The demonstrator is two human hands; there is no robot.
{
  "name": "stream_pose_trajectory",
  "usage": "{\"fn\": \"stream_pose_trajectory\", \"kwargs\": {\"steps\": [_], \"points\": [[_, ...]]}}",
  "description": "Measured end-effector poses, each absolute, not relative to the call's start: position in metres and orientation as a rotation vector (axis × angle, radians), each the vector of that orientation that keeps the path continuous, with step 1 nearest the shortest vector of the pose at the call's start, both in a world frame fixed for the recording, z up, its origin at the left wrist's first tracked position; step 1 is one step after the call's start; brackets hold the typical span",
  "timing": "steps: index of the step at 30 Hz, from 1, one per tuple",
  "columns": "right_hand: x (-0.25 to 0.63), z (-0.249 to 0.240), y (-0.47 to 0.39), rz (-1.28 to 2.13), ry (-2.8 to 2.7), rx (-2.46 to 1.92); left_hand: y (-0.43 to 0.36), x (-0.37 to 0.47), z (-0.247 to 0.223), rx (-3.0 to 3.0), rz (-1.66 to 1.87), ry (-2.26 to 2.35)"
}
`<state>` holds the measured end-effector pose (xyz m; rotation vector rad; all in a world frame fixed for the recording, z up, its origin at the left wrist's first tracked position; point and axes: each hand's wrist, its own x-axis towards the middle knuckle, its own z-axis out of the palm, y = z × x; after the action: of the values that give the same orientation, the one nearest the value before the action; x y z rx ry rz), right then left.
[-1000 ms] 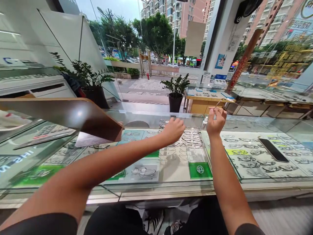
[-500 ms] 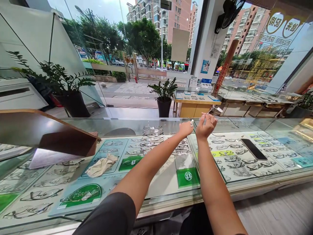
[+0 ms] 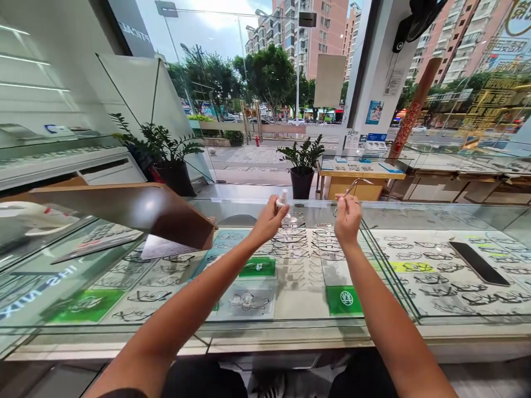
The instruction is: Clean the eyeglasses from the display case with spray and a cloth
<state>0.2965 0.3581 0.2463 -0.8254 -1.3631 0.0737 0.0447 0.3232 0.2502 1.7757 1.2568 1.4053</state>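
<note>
A small white spray bottle [image 3: 283, 198] stands upright in my left hand [image 3: 269, 219], its nozzle above my closed fingers. To the right, my right hand [image 3: 348, 220] pinches a thin-framed pair of glasses [image 3: 355, 183] by one part; a thin temple rises above the fingertips, and the lenses are hard to make out. Both hands are raised over the glass display counter [image 3: 298, 326], apart from each other. Rows of eyeglasses [image 3: 289, 239] lie under the glass between and below them.
A brown tilted mirror or board [image 3: 141, 213] stands at the left on the counter, with a calculator or keyboard [image 3: 99, 239] near it. A black phone [image 3: 479, 263] lies at the right. Potted plants [image 3: 302, 166] and a wooden display table [image 3: 357, 185] are beyond the counter.
The view has turned left. My left hand has moved away from my right hand with the bottle, which now shows more fully. The cloth on the counter is no longer visible.
</note>
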Motion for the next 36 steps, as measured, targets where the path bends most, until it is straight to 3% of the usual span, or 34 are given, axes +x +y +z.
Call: {"fn": "stream_pose_trajectory", "kwargs": {"steps": [6, 20, 31, 36], "points": [[0.240, 0.229, 0.322, 0.461, -1.633, -0.674, 0.288, -0.001, 0.232, 1.363, 1.520, 1.065], [0.201, 0.223, 0.283, 1.240, -1.667, -0.535, 0.267, 0.000, 0.235, 0.995, 1.190, 0.522], [0.198, 0.219, 0.270, 1.361, -1.705, -0.517, 0.274, 0.010, 0.216, 1.463, 1.442, 1.072], [0.196, 0.218, 0.266, 1.333, -1.766, -0.493, 0.270, 0.014, 0.220, 1.560, 1.407, 1.084]]}}
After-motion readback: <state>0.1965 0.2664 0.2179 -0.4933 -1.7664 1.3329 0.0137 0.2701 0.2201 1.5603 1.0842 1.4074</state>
